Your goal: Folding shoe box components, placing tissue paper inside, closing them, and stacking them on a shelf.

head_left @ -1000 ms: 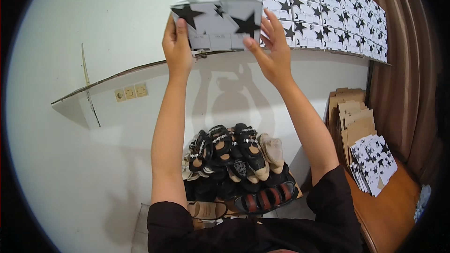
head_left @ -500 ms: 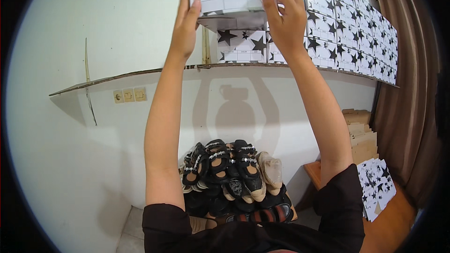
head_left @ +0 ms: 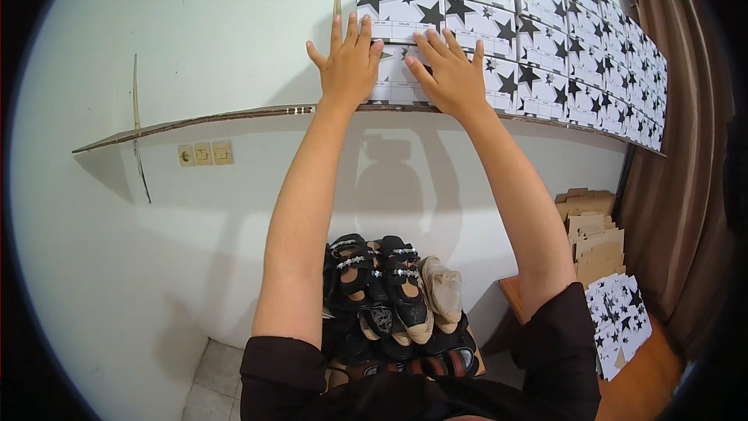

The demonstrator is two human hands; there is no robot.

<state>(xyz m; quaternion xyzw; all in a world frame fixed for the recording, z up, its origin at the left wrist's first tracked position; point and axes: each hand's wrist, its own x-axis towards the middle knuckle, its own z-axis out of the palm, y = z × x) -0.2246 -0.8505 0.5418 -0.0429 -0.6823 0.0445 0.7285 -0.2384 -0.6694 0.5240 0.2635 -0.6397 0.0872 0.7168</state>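
Observation:
A white shoebox with black stars (head_left: 401,12) sits on top of a matching lower shoebox (head_left: 396,92), at the left end of the stacked rows on the wall shelf (head_left: 234,115). Both my arms reach up to it. My left hand (head_left: 345,66), fingers spread, lies at the upper box's lower left corner. Against its lower right part, and over the neighbouring box, rests my right hand (head_left: 452,74), its fingers apart and flat. Neither hand is wrapped round anything. My hands partly cover the lower box.
More star-patterned shoeboxes (head_left: 541,43) fill the shelf toward the brown curtain (head_left: 662,210). Below, black sandals and other shoes (head_left: 389,288) are heaped. At right, folded cardboard (head_left: 596,238) and flat star-printed sheets (head_left: 619,320) lie by a wooden surface (head_left: 647,390). Wall switches (head_left: 204,153) sit under the shelf.
The shoebox I held raised between both hands now rests on the lower box at the row's left end. My hands have let go and flattened against its front.

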